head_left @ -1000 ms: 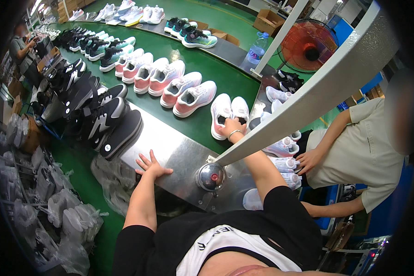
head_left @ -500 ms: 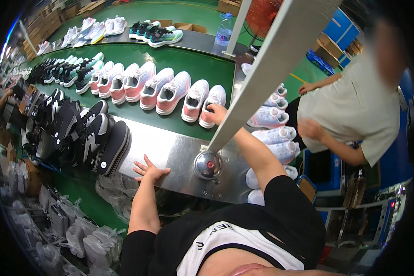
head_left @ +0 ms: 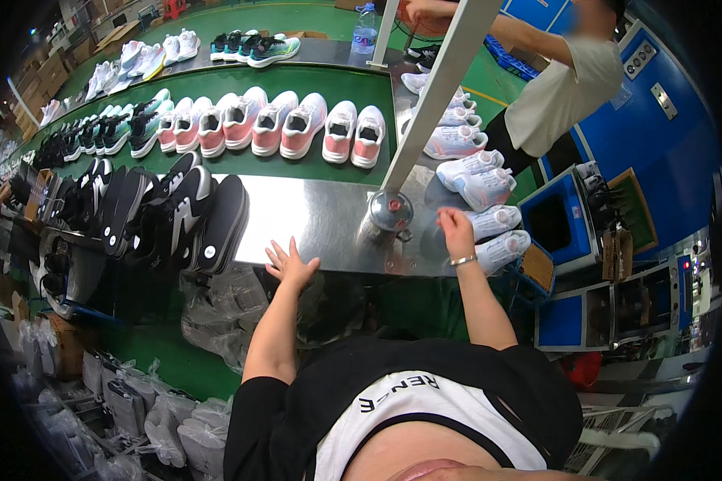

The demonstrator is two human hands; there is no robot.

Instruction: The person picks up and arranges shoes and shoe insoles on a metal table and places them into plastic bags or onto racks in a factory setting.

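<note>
Seen from above, a person in a black and white top stands at a steel work table (head_left: pixel 313 216), both bare forearms reaching forward from the lower edge. The left hand (head_left: pixel 290 263) rests on the table's near edge with fingers spread and empty, as if bracing the body. The right hand (head_left: pixel 456 231), wearing a bracelet at the wrist, lies loosely open and empty on the steel, just beside a stack of pale blue and white sneakers (head_left: pixel 489 204) at the table's right end, within easy reach. Between the hands stands the round metal base (head_left: pixel 388 212) of a slanted white post (head_left: pixel 445 76). To the left, black sneakers (head_left: pixel 168 216) stand on edge, packed tightly side by side to save room. Beyond the steel, a green conveyor belt (head_left: pixel 297 164) carries a row of pink and white sneakers (head_left: pixel 289 124), toes pointing away, lined up in pairs. Farther off, more pairs and a water bottle (head_left: pixel 365 32) sit on the far side. At upper right, a co-worker in a light shirt (head_left: pixel 561 84) bends over more sneakers.
</note>
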